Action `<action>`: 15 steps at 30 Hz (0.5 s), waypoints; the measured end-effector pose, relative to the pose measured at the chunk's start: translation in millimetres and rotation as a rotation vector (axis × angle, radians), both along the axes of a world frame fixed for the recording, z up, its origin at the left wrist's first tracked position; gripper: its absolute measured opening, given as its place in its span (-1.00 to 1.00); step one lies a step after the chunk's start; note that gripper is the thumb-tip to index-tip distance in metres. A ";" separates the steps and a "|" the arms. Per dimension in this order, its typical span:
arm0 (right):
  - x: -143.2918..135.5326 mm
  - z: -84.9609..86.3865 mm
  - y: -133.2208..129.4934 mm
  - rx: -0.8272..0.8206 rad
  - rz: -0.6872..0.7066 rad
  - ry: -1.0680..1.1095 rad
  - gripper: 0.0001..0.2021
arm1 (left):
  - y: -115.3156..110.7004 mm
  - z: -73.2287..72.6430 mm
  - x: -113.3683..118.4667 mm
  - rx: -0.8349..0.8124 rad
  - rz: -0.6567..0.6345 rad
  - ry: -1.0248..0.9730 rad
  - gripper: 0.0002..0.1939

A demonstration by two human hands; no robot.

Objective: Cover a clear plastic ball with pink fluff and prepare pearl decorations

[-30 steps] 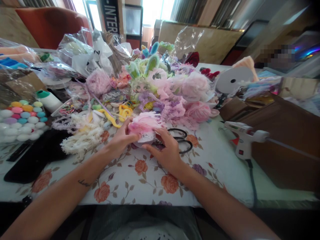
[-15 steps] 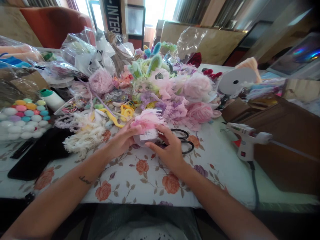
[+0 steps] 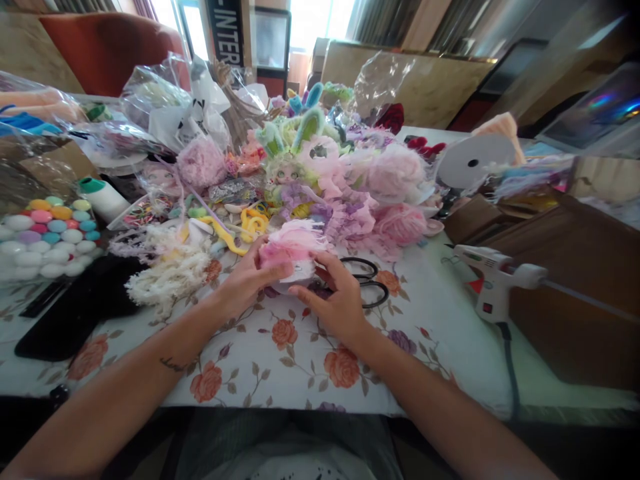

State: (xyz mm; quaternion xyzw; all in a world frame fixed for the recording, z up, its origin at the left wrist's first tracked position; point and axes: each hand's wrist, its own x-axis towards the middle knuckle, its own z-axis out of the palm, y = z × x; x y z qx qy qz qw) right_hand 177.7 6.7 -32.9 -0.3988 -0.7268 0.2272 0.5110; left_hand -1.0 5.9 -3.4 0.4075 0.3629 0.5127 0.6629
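Between my hands, close above the flowered cloth, is a small rounded piece topped with pink fluffy fringe (image 3: 295, 241). Its lower part is pale, and I cannot make out its kind. My left hand (image 3: 250, 277) grips it from the left, thumb lying across the front below the fringe. On the other side my right hand (image 3: 337, 290) curls around its right edge, fingers at the fringe and thumb low at the front. Scissors (image 3: 376, 293) with black handles lie just right of my right hand, their blades hidden behind it.
A heap of pink and lilac yarn (image 3: 395, 173) and a green-eared doll (image 3: 287, 173) fill the back. Cream yarn (image 3: 170, 280), a black phone-like slab (image 3: 60, 327) and pom-poms (image 3: 55, 233) lie left. A glue gun (image 3: 493, 283) and cardboard box (image 3: 575, 300) stand right.
The fringed piece has tipped and turned slightly in my hands, so more pink fringe hangs over its front. My left thumb has moved right across it. My right hand has barely shifted.
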 end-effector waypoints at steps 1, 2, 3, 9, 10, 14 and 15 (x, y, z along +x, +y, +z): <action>-0.2 0.3 -0.3 0.005 0.004 -0.001 -0.46 | 0.4 -0.3 0.0 -0.008 -0.005 -0.003 -0.43; -0.5 0.6 -0.6 0.005 0.007 -0.002 -0.46 | 1.0 -0.8 -0.2 -0.013 -0.006 -0.007 -0.48; -0.8 0.9 -0.7 0.002 0.008 0.001 -0.46 | 1.8 -1.3 -0.4 -0.018 -0.006 -0.013 -0.53; -1.8 1.2 -0.7 -0.097 -0.007 0.059 -0.41 | 4.4 -4.1 -1.1 -0.029 0.011 -0.082 -0.57; -1.8 1.2 -0.8 -0.113 -0.006 0.061 -0.40 | 4.0 -4.7 -1.4 -0.011 0.000 -0.068 -0.51; -2.1 1.8 -1.6 -0.124 0.001 0.045 -0.41 | 2.2 -9.3 -3.7 0.081 0.023 0.082 -0.23; -2.3 1.9 -1.8 -0.113 0.009 0.044 -0.42 | 1.9 -10.7 -4.2 0.087 0.049 0.114 -0.16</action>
